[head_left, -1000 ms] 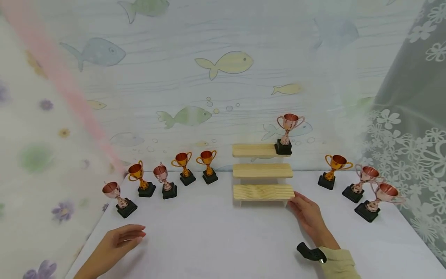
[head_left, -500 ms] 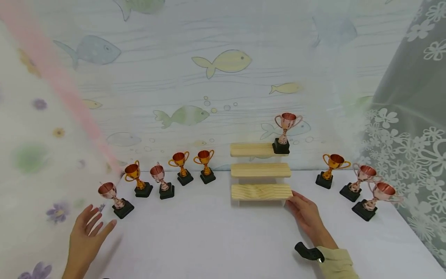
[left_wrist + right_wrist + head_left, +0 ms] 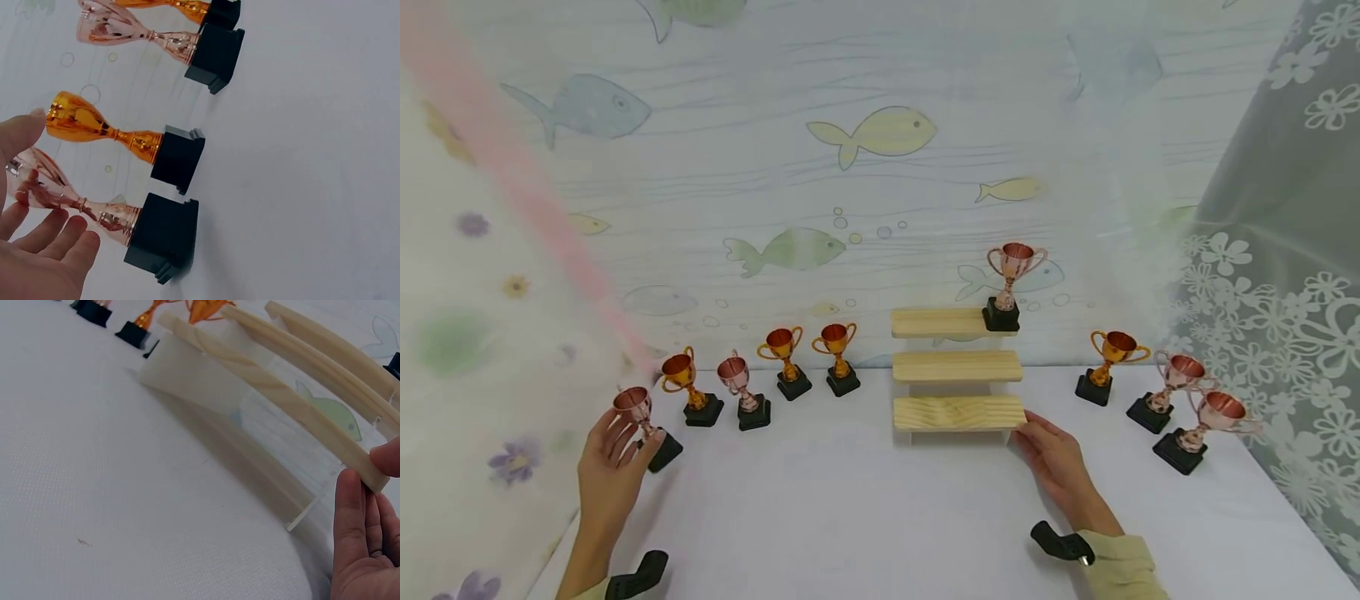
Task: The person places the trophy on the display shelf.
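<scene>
My left hand (image 3: 613, 467) is at the nearest rose-gold trophy cup (image 3: 634, 404) on the left, its fingers beside the cup and stem. In the left wrist view, the thumb stands apart from the fingers, and this trophy's black base (image 3: 162, 234) rests on the table. My right hand (image 3: 1060, 462) pinches the right end of the lowest step of a three-tier wooden display stand (image 3: 958, 413), thumb on top and fingers underneath. Another rose-gold trophy (image 3: 1011, 283) stands upright on the top step's right end. Both lower steps are bare.
Left of the stand are gold trophies (image 3: 700, 387) and a second rose-gold trophy (image 3: 745, 392), spread toward the back. On the right stand a gold trophy (image 3: 1105, 367) and two rose-gold ones (image 3: 1191, 433). A fish-patterned curtain (image 3: 880, 192) hangs behind the white table (image 3: 850, 517).
My left hand has swung left, spread its fingers, then moved forward to the nearest rose-gold trophy. The right hand keeps its hold on the stand. The head view has shifted slightly.
</scene>
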A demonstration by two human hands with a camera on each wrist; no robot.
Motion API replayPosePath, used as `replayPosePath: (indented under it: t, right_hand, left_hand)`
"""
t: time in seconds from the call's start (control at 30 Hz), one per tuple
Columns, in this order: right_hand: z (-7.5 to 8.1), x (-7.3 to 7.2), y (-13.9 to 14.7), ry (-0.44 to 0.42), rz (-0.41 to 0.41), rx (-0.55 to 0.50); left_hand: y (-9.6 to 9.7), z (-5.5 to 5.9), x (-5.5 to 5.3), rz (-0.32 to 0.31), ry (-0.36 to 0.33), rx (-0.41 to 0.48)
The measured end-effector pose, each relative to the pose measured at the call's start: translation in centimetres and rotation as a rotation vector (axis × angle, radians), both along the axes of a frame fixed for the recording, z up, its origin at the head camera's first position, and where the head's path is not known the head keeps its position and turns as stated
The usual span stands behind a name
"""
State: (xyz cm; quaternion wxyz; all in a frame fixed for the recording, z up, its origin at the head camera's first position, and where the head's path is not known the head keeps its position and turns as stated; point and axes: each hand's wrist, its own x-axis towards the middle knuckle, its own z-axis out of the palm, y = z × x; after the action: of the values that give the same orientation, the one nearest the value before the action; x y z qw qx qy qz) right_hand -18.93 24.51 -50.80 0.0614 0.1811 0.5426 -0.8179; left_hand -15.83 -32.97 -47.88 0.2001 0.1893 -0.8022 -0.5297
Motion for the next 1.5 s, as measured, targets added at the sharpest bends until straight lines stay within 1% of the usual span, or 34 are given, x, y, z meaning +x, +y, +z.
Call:
replayPosePath:
  t: [0.1, 0.13, 0.2, 0.37, 0.47, 0.6, 0.7, 0.77, 0.83, 0.9, 0.97, 1.07, 1.17, 1.27, 1.5]
  right_hand:
    - [-0.1, 0.0, -0.1, -0.006, -0.003, 0.001]
    - [-0.1, 0.0, -0.1, -0.009, -0.001, 0.003]
    - [-0.1, 0.0, -0.1, -0.007, 0.003, 0.01]
    - [-0.1, 0.0, -0.1, -0.002, 0.008, 0.02]
    - [-0.1, 0.0, -0.1, -0.003, 0.005, 0.014]
    - [-0.1, 0.0, -0.1, -0.006, -0.001, 0.002]
    - [0.0, 0.1, -0.1, -0.003, -0.002, -0.002]
    - [0.0, 0.1, 0.0, -0.001, -0.004, -0.004]
    - [0.0, 0.2, 0.0, 0.002, -0.001, -0.005]
    - [0.1, 0.2, 0.0, 0.003, 0.0, -0.006]
    - [0.1, 0.2, -0.1, 0.001, -0.002, -0.006]
    - [0.1, 0.2, -0.1, -0.002, -0.007, -0.004]
    - [0.0, 0.2, -0.1, 0.002, -0.012, -0.006]
    - [0.0, 0.2, -0.1, 0.009, -0.009, -0.007]
    - [-0.1, 0.2, -0.1, 0.022, -0.015, -0.011]
  left_hand:
    - [0.2, 0.1, -0.4, 0.041, 0.017, 0.016]
    - [0.3, 0.0, -0.5, 0.053, 0.033, 0.028]
    - [0.3, -0.2, -0.8, 0.078, 0.071, 0.063]
    - [0.3, -0.9, -1.7, 0.145, 0.179, 0.185]
    - [0.5, -1.2, -2.1, 0.175, 0.224, 0.208]
    - [0.6, -1.3, -2.3, 0.228, 0.244, 0.146]
    - [0.6, -1.2, -2.5, 0.253, 0.294, 0.116]
    - [0.5, -1.3, -2.7, 0.248, 0.352, 0.141]
    - [0.4, -1.3, -2.9, 0.239, 0.39, 0.151]
    - [0.3, -1.5, -2.9, 0.239, 0.391, 0.136]
    - [0.2, -1.6, -2.9, 0.252, 0.376, 0.111]
    - [0.1, -1.7, -2.8, 0.269, 0.334, 0.035]
    - [0.1, -1.8, -2.5, 0.266, 0.327, -0.012]
    - [0.1, -1.8, -2.4, 0.257, 0.335, -0.05]
    - [0.6, -1.5, -2.6, 0.285, 0.38, -0.115]
